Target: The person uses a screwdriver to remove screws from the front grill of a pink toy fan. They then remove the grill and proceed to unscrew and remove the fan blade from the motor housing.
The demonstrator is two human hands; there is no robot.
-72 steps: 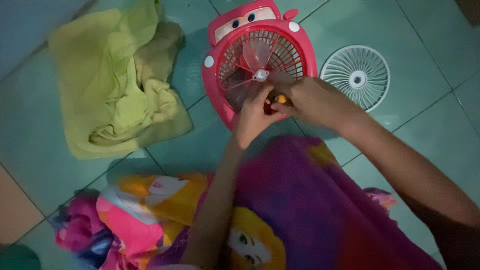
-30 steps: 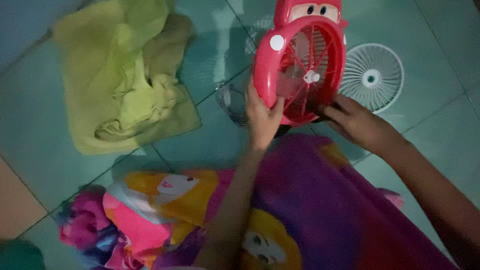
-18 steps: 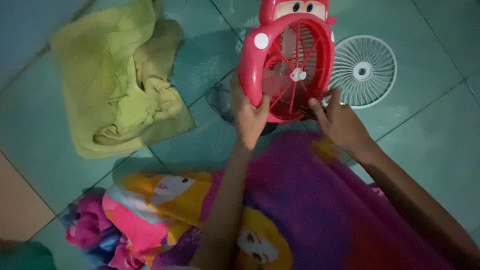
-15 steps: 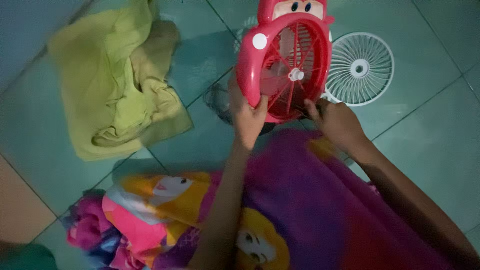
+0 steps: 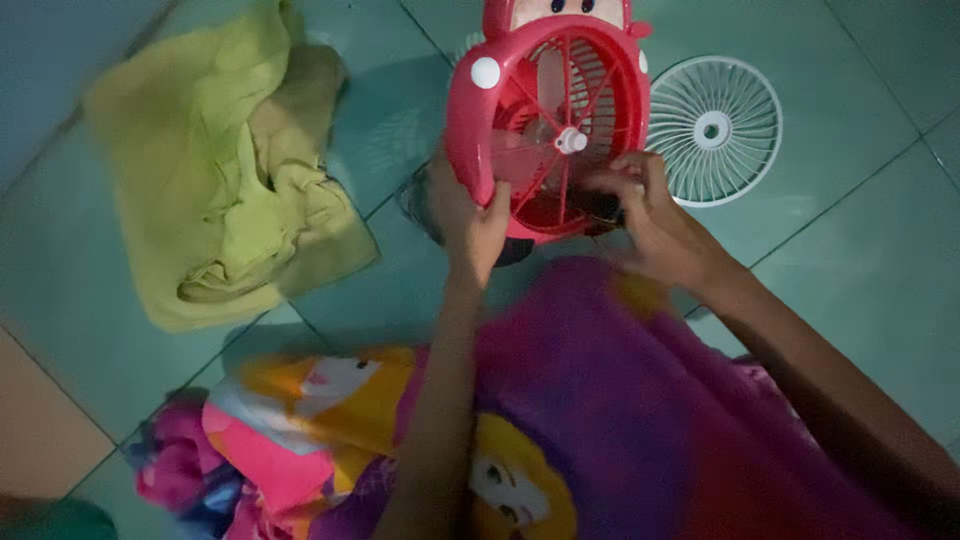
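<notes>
Nearest you lies one bright printed cloth (image 5: pixel 560 430) in purple, pink and yellow, draped across your lap, and both your forearms cross above it. Just past it, your left hand (image 5: pixel 468 215) is wrapped around the near-left rim of the one pink fan (image 5: pixel 548 125), holding it tilted up off the tiled floor (image 5: pixel 860 290). Your right hand (image 5: pixel 640 205) has its fingers curled in at the lower right of the fan's open front, by the ribs; whether it pinches anything small there you cannot tell, since that spot is dark and blurred.

The fan stands mid-scene, slightly far, with its white hub (image 5: pixel 571 141) exposed. With the cover off, your right fingers could catch between the ribs or press on the clear blades. Only one hand carries the weight, so a loosened hold could let the fan tip onto the floor.

To the right lies one white round grille (image 5: pixel 714 130), flat and apart from the fan. Far left sits one crumpled yellow-green towel (image 5: pixel 235 170).
</notes>
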